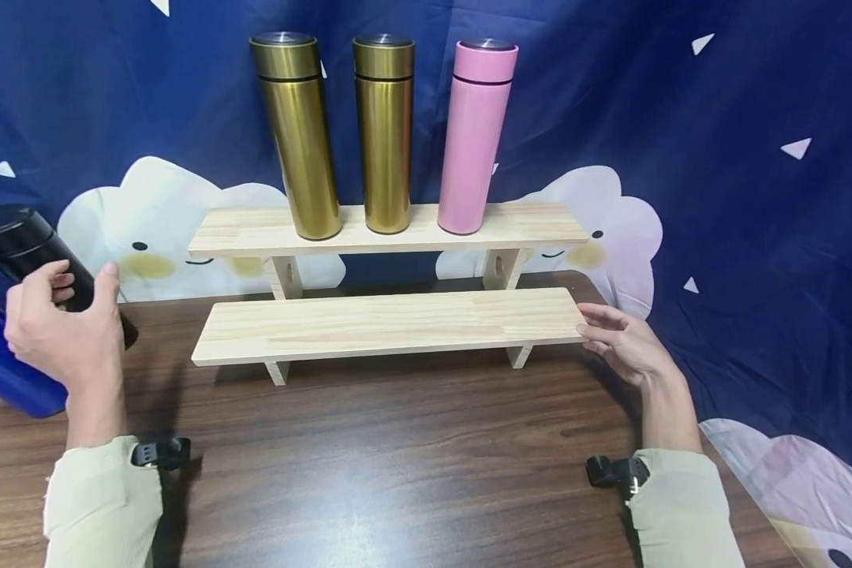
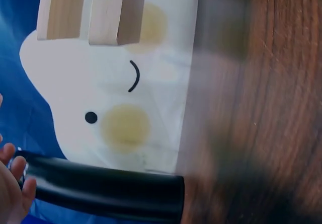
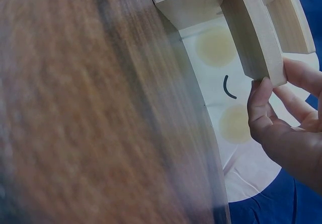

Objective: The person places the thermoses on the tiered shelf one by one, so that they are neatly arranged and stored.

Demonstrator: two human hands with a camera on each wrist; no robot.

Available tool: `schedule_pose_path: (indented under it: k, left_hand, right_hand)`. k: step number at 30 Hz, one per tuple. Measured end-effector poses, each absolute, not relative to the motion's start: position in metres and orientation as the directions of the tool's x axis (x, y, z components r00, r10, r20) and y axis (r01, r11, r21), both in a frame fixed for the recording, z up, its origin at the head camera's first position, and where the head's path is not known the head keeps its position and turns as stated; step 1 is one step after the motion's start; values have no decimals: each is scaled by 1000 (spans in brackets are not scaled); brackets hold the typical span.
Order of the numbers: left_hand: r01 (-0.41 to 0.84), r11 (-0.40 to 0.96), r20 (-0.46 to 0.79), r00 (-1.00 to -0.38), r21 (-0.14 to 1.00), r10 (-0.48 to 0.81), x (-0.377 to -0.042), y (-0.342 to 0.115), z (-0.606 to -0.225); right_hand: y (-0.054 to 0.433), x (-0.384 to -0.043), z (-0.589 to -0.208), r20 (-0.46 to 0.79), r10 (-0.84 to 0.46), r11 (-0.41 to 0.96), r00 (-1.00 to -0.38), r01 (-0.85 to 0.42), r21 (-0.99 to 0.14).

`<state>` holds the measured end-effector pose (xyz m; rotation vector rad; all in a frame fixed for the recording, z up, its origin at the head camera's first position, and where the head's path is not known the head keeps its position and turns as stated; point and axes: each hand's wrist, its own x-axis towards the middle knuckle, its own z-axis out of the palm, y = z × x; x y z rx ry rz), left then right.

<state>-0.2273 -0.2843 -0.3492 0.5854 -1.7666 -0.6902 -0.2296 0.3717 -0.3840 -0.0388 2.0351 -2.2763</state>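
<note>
My left hand (image 1: pixel 60 319) grips a black flask (image 1: pixel 21 246) at the table's left edge; the flask leans tilted, its cap up and to the left. The left wrist view shows the same black flask (image 2: pixel 105 186) lying across the bottom with fingertips (image 2: pixel 12 183) on it. My right hand (image 1: pixel 621 338) rests with relaxed fingers against the right end of the lower board of a two-step wooden shelf (image 1: pixel 390 323). In the right wrist view the thumb (image 3: pixel 259 105) touches that shelf's end (image 3: pixel 256 38). Two gold flasks (image 1: pixel 300 134) (image 1: pixel 385 130) and a pink flask (image 1: pixel 474 134) stand upright on the top board.
The brown wooden table (image 1: pixel 397 465) extends in front of the shelf. A blue object (image 1: pixel 7 371) lies at the far left behind my left hand. A dark blue backdrop with white cloud faces (image 1: pixel 752 158) hangs behind and drapes over the table's right corner.
</note>
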Motion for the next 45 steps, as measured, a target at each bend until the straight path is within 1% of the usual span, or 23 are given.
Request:
schedule_pose_path:
  k: [5, 8, 11, 16, 19, 23, 25, 31, 34, 37, 41, 43, 45]
  left_hand:
    - [-42, 645, 624, -212, 763, -752, -224, -292, -351]
    - [-29, 619, 604, -188, 785, -775, -221, -297, -354]
    - [-46, 588, 573, -175, 808, -801, -219, -302, -357]
    - [-68, 501, 487, -154, 863, -860, -215, -311, -360]
    - [-60, 393, 379, -170, 917, -910, -210, -312, -356]
    - [-81, 226, 207, -192, 971, -959, -203, -313, -350]
    - [-79, 170, 153, -187, 982, -970, -203, -318, -351]
    - [16, 102, 103, -203, 995, -974, -204, -335, -354]
    - [28, 56, 60, -204, 998, -977, -203, -340, -354]
    - [0, -3, -3, -202, 1000, -979, -202, -345, -355]
    - [-78, -32, -47, -197, 996, -979, -202, -352, -358]
    - [-93, -33, -52, -207, 995, -977, -202, -357, -360]
    - [-73, -64, -79, -235, 995, -969, -201, -360, -362]
  right_hand:
    - [372, -230, -384, -36, -82, -114, -996, 46, -992]
    - [372, -230, -384, -37, -82, -115, -996, 46, -992]
    - [372, -230, -383, -34, -81, -119, -996, 43, -992]
    - [372, -229, -382, -30, -80, -123, -996, 40, -992]
    - [372, -229, -382, -30, -80, -126, -996, 40, -991]
    - [373, -230, -382, -25, -79, -130, -997, 36, -991]
    - [373, -230, -382, -24, -78, -131, -997, 34, -991]
    - [374, -230, -383, -26, -84, -133, -996, 37, -990]
    - [374, -230, -384, -29, -86, -131, -996, 41, -991]
    - [374, -230, -384, -33, -87, -124, -996, 44, -991]
    - [373, -231, -384, -39, -87, -120, -995, 49, -992]
    - [372, -231, -384, -40, -86, -121, -995, 51, -991]
    - [372, -231, -385, -40, -88, -124, -995, 51, -991]
